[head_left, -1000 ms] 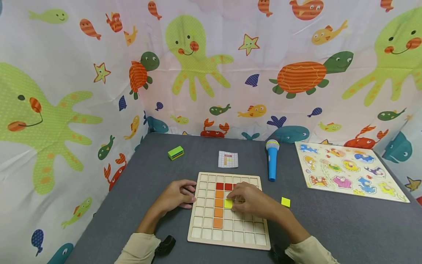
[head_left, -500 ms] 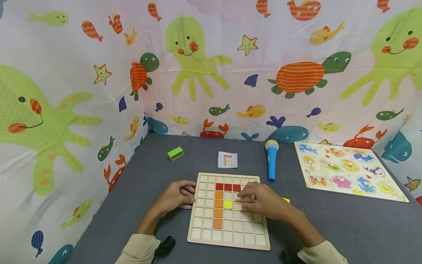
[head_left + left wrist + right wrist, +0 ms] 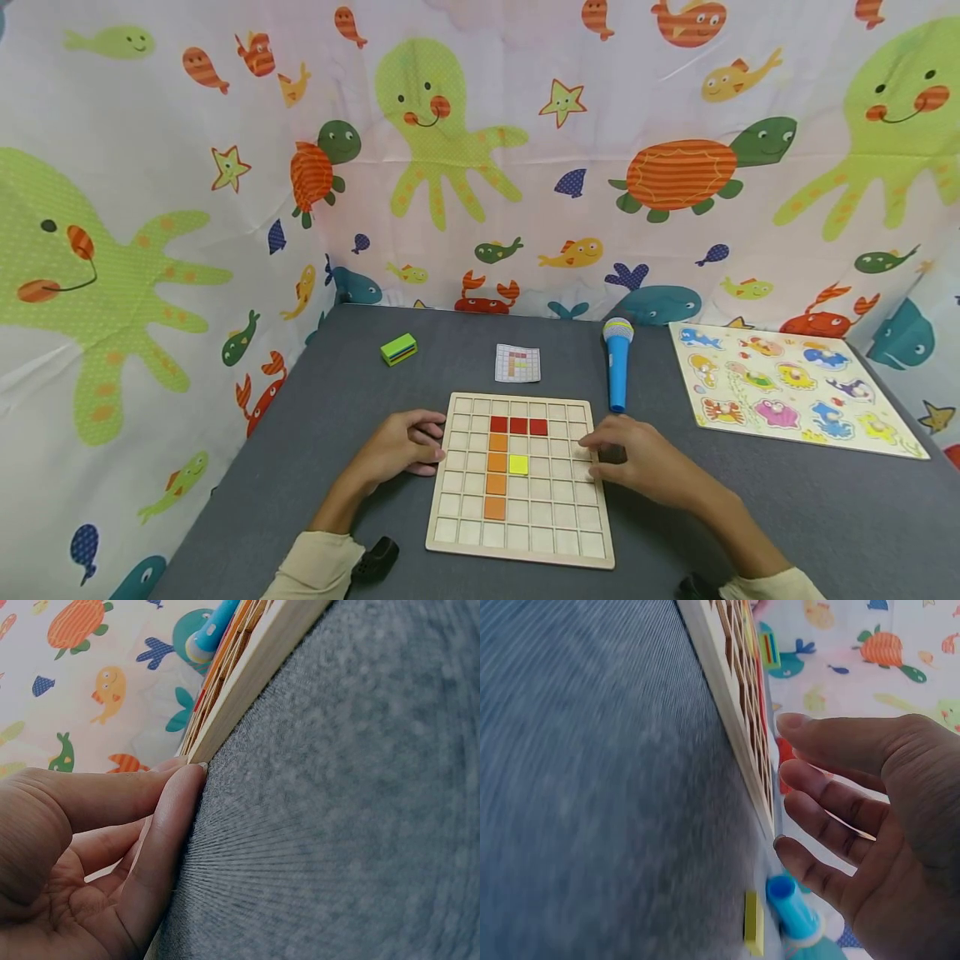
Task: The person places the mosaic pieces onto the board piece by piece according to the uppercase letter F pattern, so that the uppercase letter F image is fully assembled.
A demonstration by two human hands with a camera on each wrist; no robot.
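Note:
A square wooden grid board [image 3: 555,540] lies on the grey table. Three red tiles [image 3: 518,426] form a row on it, several orange tiles [image 3: 496,484] run down a column, and one yellow tile [image 3: 518,465] sits beside that column. My left hand [image 3: 397,447] rests at the board's left side; in the left wrist view its thumb and finger tips touch the edge. Over the board's right edge hovers my right hand [image 3: 641,462], fingers loosely bent and nothing between them. A second yellow tile [image 3: 754,924] lies on the table in the right wrist view, hidden by the right hand in the head view.
Behind the board lies a small card [image 3: 517,364] printed with a coloured grid. A green block with coloured layers [image 3: 399,350] is at the back left. A blue toy microphone [image 3: 618,371] and an animal puzzle board [image 3: 795,446] lie to the right. A printed cloth [image 3: 480,100] hangs behind.
My right hand has let go of the yellow tile on the board and moved right, now covering the loose yellow tile in the head view. The left hand has stayed put.

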